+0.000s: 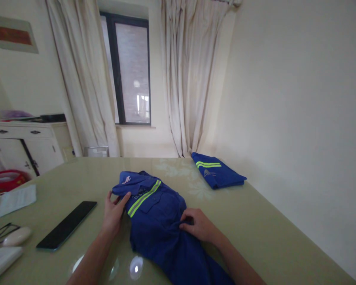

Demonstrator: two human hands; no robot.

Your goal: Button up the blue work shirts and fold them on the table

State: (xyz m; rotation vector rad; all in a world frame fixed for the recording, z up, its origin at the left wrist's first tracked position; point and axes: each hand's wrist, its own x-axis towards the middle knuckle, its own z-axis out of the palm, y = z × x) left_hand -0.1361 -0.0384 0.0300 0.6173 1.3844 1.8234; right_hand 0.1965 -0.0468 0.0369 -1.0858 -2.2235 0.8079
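A blue garment (157,229) with a yellow-green and silver reflective stripe lies partly folded on the table, running down to the bottom edge of the view. My left hand (115,209) grips its upper left edge between thumb and fingers. On the other side, my right hand (197,225) pinches the cloth at the garment's right edge, thumb and forefinger curled together. A second blue garment (222,174), folded flat with a similar stripe, rests at the table's far right, touched by neither hand.
On the glossy greenish table (255,237), a dark phone (67,225) lies left of my left arm. Farther left are a face mask (16,200), glasses (1,234), a pale rounded object (17,236) and a white case (2,261). A wall borders the right side.
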